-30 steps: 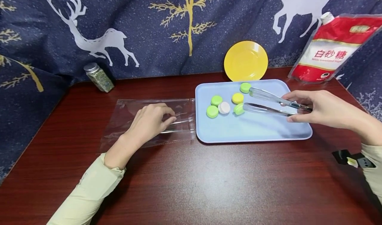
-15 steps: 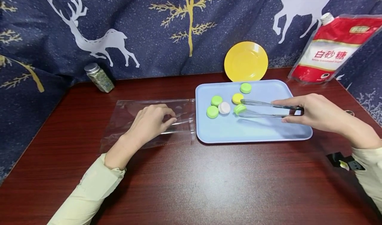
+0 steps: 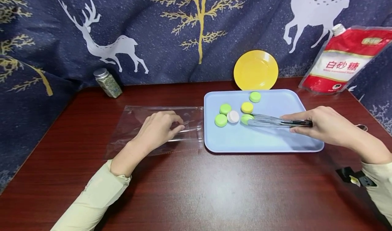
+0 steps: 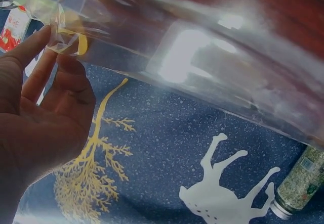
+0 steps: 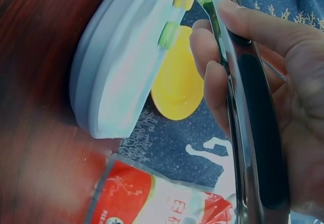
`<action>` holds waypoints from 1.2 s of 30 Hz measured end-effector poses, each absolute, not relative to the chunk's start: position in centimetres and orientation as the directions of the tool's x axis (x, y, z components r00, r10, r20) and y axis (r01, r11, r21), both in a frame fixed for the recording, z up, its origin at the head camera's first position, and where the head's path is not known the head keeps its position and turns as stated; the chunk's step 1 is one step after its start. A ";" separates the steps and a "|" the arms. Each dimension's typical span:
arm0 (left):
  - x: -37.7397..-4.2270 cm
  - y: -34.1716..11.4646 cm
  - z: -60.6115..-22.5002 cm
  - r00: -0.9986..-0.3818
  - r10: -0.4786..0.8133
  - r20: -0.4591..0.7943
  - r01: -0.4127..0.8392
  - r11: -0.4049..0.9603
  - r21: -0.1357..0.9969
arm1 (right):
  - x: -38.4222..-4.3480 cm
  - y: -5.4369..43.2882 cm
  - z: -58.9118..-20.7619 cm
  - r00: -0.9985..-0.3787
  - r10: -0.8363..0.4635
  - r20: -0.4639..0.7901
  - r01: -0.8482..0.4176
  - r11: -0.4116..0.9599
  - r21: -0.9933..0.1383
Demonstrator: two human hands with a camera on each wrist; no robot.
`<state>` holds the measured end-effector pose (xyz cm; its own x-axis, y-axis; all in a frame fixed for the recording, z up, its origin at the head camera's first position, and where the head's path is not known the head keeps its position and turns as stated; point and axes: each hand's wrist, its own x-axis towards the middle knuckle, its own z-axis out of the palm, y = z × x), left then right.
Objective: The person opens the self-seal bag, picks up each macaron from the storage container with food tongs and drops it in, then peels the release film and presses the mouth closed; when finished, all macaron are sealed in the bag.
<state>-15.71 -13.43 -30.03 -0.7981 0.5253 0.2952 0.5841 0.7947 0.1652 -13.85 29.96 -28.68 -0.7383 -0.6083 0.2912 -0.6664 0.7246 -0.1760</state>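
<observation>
My right hand [image 3: 329,126] holds metal tongs [image 3: 275,122] with black grips, their arms squeezed close together. The tips of the tongs are around a green macaron [image 3: 245,118] over the light blue tray [image 3: 275,143]. Several more macarons lie on the tray: a white macaron [image 3: 233,116], a yellow macaron [image 3: 247,107] and other green ones. To the left of the tray, my left hand [image 3: 159,130] pinches a clear plastic bag [image 3: 131,120] near its end beside the tray. In the left wrist view, thumb and fingers [image 4: 43,70] meet at the bag's edge [image 4: 58,34].
A yellow plate [image 3: 256,70] leans against the dark patterned cloth behind the tray. At the back right stands a red and white sugar pouch [image 3: 341,65]. A herb jar [image 3: 108,83] with a metal lid tilts at the back left. The dark wooden table [image 3: 196,190] extends in front.
The tongs have come left and down, and their arms have drawn together around the green macaron. The left hand stays in place on the bag. The head view has tilted slightly.
</observation>
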 end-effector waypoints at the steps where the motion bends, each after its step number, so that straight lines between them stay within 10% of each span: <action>1: -15.7 -13.4 -30.1 -0.796 0.528 0.296 0.587 0.793 0.166 | -13.8 30.0 -28.7 -0.735 -0.610 0.295 -0.670 0.721 -0.178; 36: -14.9 -14.4 -29.3 -0.796 0.492 0.353 0.587 0.770 0.250 | -14.0 18.4 -26.3 -0.627 -0.707 0.327 -0.779 0.553 -0.297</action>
<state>-14.89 -14.42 -29.34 -0.7958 0.4919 0.3532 0.5869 0.7702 0.2497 -14.01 18.43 -26.34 -0.6267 -0.7073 0.3271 -0.7787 0.5527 -0.2969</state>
